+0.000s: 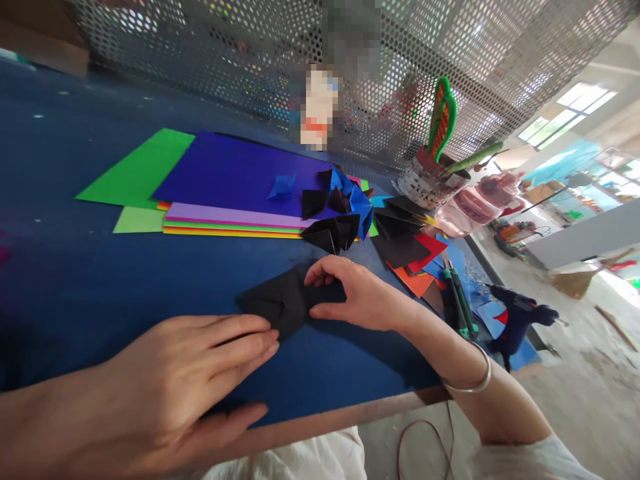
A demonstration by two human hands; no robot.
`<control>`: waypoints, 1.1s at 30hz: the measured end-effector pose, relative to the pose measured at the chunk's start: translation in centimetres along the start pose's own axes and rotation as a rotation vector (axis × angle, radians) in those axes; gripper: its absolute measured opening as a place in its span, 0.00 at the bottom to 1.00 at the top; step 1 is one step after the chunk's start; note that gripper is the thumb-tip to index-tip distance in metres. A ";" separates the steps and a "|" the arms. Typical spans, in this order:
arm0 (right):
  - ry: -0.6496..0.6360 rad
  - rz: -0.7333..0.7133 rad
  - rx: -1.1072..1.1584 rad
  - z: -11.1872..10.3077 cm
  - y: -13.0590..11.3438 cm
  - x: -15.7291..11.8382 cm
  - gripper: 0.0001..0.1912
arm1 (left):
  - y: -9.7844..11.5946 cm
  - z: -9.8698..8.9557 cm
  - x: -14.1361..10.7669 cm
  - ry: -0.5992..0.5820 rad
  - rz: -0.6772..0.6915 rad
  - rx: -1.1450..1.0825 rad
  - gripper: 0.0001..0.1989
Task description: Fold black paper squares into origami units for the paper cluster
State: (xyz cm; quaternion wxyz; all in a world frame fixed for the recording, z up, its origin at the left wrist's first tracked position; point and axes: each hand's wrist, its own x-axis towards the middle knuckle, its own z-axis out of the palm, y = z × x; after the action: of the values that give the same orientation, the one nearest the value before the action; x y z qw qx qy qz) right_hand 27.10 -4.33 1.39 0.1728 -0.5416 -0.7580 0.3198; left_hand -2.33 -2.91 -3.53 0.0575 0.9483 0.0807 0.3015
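A folded piece of black paper (274, 300) lies flat on the blue tabletop (200, 277), with creases meeting near its middle. My left hand (200, 373) rests its outstretched fingertips on the paper's near edge, the thumb apart below. At the paper's right side, my right hand (350, 293) has its fingers curved and a gap between thumb and forefinger, with nothing visible in it. Just beyond stand folded black paper shapes (333, 232) and folded blue paper shapes (361, 207).
Stacked coloured sheets (240, 175) lie behind. To the right are red paper (427, 252), green-handled scissors (457, 300), a glue gun (520, 317), a pink bottle (480, 203) and a pot (430, 177) before a perforated metal panel (225, 80). The table's front edge (350, 410) runs below.
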 end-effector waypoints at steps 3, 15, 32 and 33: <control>-0.027 -0.018 0.002 -0.2 -0.1 -0.1 0.18 | 0.1 0.3 -0.4 0.056 -0.036 -0.024 0.15; 0.049 0.177 -0.158 2.6 -3.4 -0.2 0.28 | -0.1 -0.7 1.3 0.038 0.043 0.031 0.18; 0.036 0.065 -0.073 1.1 -1.2 -0.1 0.25 | -0.7 -0.2 -0.5 -0.061 0.065 -0.014 0.15; 0.107 0.088 -0.134 1.5 -1.4 -0.2 0.26 | -0.7 -0.3 -0.6 -0.074 0.062 -0.016 0.15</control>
State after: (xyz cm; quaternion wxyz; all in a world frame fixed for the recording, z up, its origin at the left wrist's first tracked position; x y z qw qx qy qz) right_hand 25.21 -5.26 1.23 0.1622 -0.6010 -0.7427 0.2466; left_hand -3.01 -2.26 -3.76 0.0586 0.9604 0.0468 0.2685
